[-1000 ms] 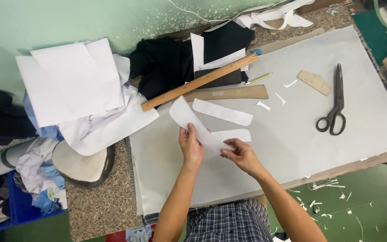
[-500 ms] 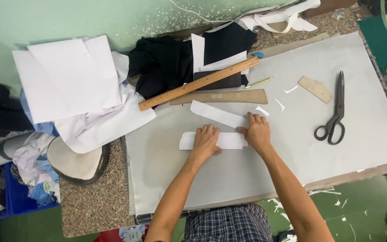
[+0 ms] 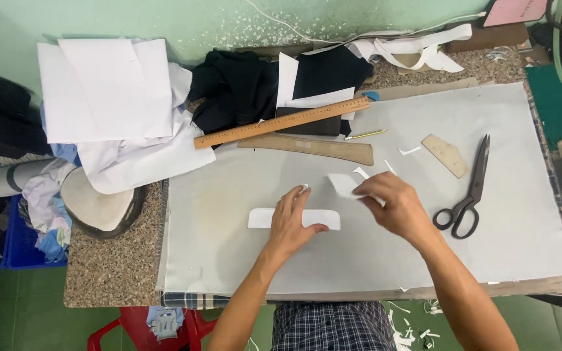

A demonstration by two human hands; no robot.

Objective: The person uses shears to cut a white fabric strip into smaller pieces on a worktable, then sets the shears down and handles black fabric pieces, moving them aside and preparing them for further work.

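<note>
My left hand (image 3: 292, 221) presses flat on a long white rounded fabric strip (image 3: 261, 218) lying on the grey work mat (image 3: 229, 260). My right hand (image 3: 395, 207) is a little to the right and holds a second white fabric piece (image 3: 345, 184) lifted just above the mat. Both forearms reach in from the bottom edge.
A wooden ruler (image 3: 281, 122) and a curved wooden template (image 3: 307, 148) lie behind my hands. Black scissors (image 3: 468, 192) and a small wooden block (image 3: 445, 155) rest at the right. Black cloth (image 3: 242, 88), white paper sheets (image 3: 108, 88) and white cloth pile up at the back left.
My right hand has picked up the second white piece from behind the strip and drawn it to the right. The left hand stays pressed on the strip.
</note>
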